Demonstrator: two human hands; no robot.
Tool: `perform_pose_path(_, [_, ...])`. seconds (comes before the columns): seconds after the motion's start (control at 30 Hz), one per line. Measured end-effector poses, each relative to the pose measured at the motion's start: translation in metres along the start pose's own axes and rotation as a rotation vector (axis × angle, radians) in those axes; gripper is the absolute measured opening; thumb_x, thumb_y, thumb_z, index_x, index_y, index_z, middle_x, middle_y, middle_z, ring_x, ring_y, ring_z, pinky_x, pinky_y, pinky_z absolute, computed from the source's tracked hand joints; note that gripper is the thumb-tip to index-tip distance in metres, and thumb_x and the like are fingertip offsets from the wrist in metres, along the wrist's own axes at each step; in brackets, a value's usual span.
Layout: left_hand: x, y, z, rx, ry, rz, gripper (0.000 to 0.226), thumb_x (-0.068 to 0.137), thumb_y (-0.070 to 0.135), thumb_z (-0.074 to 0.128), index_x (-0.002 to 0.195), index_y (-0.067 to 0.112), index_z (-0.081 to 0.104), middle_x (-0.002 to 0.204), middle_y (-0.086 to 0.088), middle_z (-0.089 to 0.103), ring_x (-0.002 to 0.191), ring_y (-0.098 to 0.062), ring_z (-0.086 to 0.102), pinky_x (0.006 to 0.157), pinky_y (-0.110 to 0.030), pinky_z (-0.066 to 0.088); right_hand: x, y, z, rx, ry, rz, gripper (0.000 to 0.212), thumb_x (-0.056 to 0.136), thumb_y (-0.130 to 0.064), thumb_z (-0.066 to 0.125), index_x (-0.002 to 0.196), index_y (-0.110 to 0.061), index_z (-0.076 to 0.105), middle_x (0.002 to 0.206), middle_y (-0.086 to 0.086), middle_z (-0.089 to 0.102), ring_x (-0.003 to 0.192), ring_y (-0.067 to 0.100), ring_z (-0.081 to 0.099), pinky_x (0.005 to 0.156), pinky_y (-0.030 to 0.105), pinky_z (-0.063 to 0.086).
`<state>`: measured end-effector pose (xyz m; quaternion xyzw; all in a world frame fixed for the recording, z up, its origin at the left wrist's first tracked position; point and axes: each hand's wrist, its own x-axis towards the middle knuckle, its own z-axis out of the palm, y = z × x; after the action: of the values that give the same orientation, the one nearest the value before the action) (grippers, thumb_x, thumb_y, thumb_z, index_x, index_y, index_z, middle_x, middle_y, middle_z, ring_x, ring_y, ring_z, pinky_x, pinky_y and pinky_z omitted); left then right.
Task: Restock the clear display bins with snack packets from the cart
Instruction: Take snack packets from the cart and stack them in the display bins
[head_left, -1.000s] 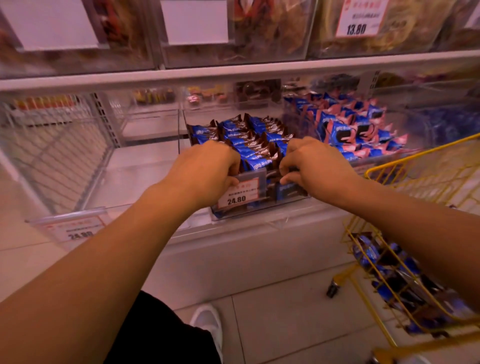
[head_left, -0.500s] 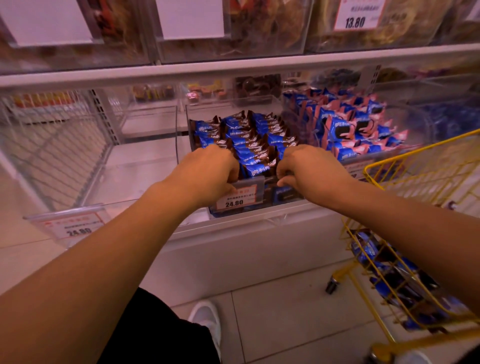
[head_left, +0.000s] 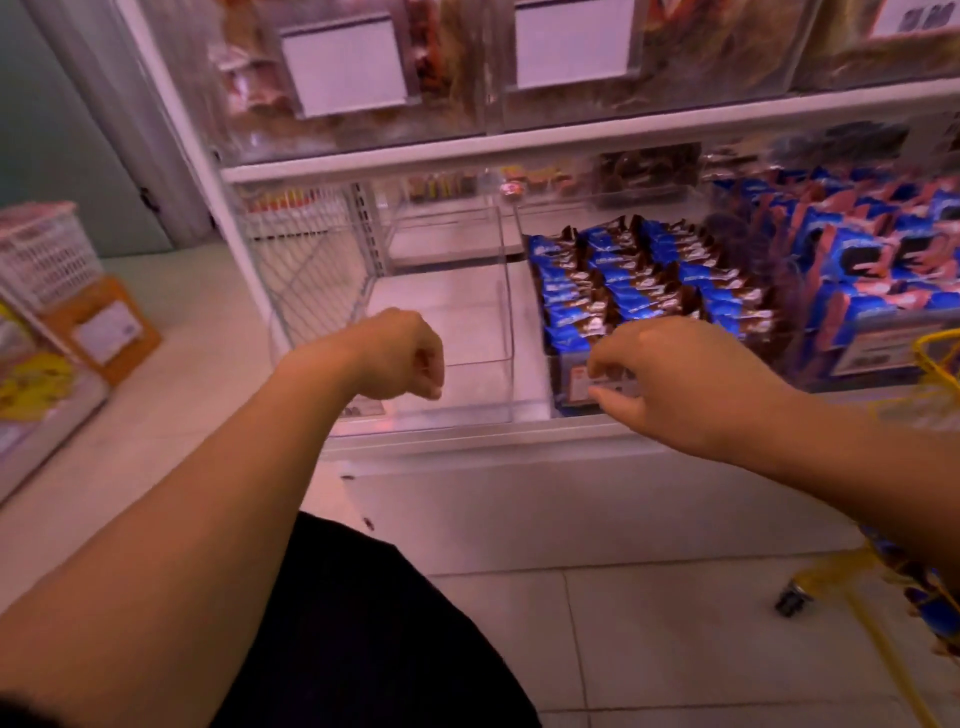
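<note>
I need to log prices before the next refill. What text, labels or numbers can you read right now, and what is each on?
Nothing reads clearly; the frame is motion-blurred.
Price tag on the blue-and-brown packet bin, behind the right hand: print blurred, unreadable.
Label on the pink-and-blue packet bin: blurred, unreadable.
Two white cards on the upper bins: no print visible.
Upper-right tag: dark marks, unreadable.
Sticker on the orange box: illegible.

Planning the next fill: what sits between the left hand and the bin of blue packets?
Head view: an empty clear bin lies between the left hand and the blue packets.
</note>
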<state>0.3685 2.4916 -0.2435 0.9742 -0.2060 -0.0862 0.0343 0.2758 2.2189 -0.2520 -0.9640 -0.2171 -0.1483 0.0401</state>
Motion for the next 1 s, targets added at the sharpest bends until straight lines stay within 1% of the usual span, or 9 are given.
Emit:
perform_pose_path(0.27, [-0.013, 0.016, -0.011, -0.134, 0.248, 0.214, 0.009, 0.09, 0.02, 0.068, 0.082, 0.024, 0.066, 0.077, 0.012, 0.064, 0.073, -0.002, 0.059, 0.062, -0.013, 0.042, 0.022, -0.027, 0.005, 0.203, 0.03, -0.081, 0.059, 0.094, -0.027, 0.067, 0.147, -0.022, 0.043, 0.15, 0.001, 0.045, 0.133, 0.02, 0.046, 0.11, 0.038, 0.04])
perform_pose_path(0.4, [-0.037, 0.024, -0.011, -0.185, 0.145, 0.316, 0.012, 0.089, 0.021, 0.07, 0.08, 0.028, 0.065, 0.076, 0.012, 0.066, 0.075, 0.002, 0.06, 0.067, -0.009, 0.047, 0.026, -0.037, 0.0, 0.183, 0.039, -0.059, 0.026, 0.096, -0.028, 0.063, 0.121, -0.024, 0.064, 0.114, -0.001, 0.067, 0.104, 0.02, 0.062, 0.089, 0.04, 0.05])
perform_pose_path(0.5, [-0.048, 0.029, -0.002, -0.16, 0.006, 0.335, 0.016, 0.087, 0.023, 0.073, 0.077, 0.032, 0.064, 0.077, 0.015, 0.067, 0.075, 0.003, 0.061, 0.067, -0.009, 0.046, 0.016, -0.05, 0.002, 0.105, -0.055, -0.09, 0.012, 0.097, -0.034, 0.059, 0.105, -0.029, 0.064, 0.103, -0.003, 0.069, 0.095, 0.02, 0.064, 0.081, 0.039, 0.053])
perform_pose_path(0.67, [-0.051, 0.033, 0.003, -0.079, 0.053, 0.323, 0.01, 0.086, 0.024, 0.073, 0.081, 0.028, 0.066, 0.08, 0.016, 0.065, 0.08, 0.005, 0.057, 0.07, -0.013, 0.047, 0.003, -0.059, 0.001, 0.067, -0.046, -0.072, 0.024, 0.1, -0.037, 0.053, 0.122, -0.03, 0.059, 0.12, -0.008, 0.063, 0.098, 0.012, 0.06, 0.086, 0.038, 0.053])
perform_pose_path(0.73, [-0.052, 0.036, 0.0, -0.048, 0.027, 0.304, 0.008, 0.085, 0.028, 0.074, 0.087, 0.029, 0.066, 0.085, 0.014, 0.065, 0.082, 0.0, 0.058, 0.077, -0.024, 0.051, -0.002, -0.055, -0.008, 0.082, 0.035, -0.085, 0.033, 0.096, -0.042, 0.056, 0.128, -0.031, 0.056, 0.122, -0.01, 0.059, 0.083, 0.005, 0.054, 0.079, 0.036, 0.054])
perform_pose_path(0.8, [-0.051, 0.044, -0.004, -0.036, 0.074, 0.285, 0.023, 0.081, 0.043, 0.075, 0.096, 0.033, 0.062, 0.093, 0.015, 0.061, 0.086, -0.005, 0.058, 0.077, -0.028, 0.052, -0.013, -0.038, -0.026, 0.096, 0.149, -0.023, 0.037, 0.09, -0.053, 0.051, 0.119, -0.031, 0.059, 0.111, -0.007, 0.062, 0.068, 0.003, 0.048, 0.067, 0.032, 0.051])
perform_pose_path(0.87, [-0.049, 0.062, -0.006, -0.033, 0.291, 0.331, 0.034, 0.078, 0.058, 0.07, 0.097, 0.033, 0.056, 0.093, 0.014, 0.057, 0.084, -0.007, 0.056, 0.07, -0.028, 0.051, -0.031, 0.0, -0.045, -0.063, 0.252, 0.148, 0.042, 0.084, -0.062, 0.045, 0.103, -0.029, 0.063, 0.096, 0.001, 0.067, 0.068, 0.013, 0.058, 0.063, 0.032, 0.051])
perform_pose_path(0.93, [-0.045, 0.094, -0.002, -0.107, 0.509, 0.482, 0.03, 0.083, 0.057, 0.064, 0.093, 0.03, 0.056, 0.089, 0.012, 0.057, 0.08, -0.009, 0.055, 0.065, -0.03, 0.048, -0.063, 0.048, -0.063, -0.348, 0.107, 0.479, 0.049, 0.086, -0.066, 0.047, 0.099, -0.022, 0.067, 0.099, 0.012, 0.069, 0.083, 0.031, 0.067, 0.069, 0.038, 0.052])
perform_pose_path(1.0, [-0.038, 0.133, 0.008, -0.184, 0.547, 0.653, 0.023, 0.087, 0.048, 0.063, 0.094, 0.026, 0.058, 0.089, 0.01, 0.058, 0.081, -0.013, 0.055, 0.068, -0.032, 0.045, -0.099, 0.084, -0.067, -0.479, -0.396, 0.761, 0.052, 0.096, -0.059, 0.045, 0.114, -0.016, 0.068, 0.118, 0.017, 0.068, 0.105, 0.032, 0.066, 0.082, 0.034, 0.051])
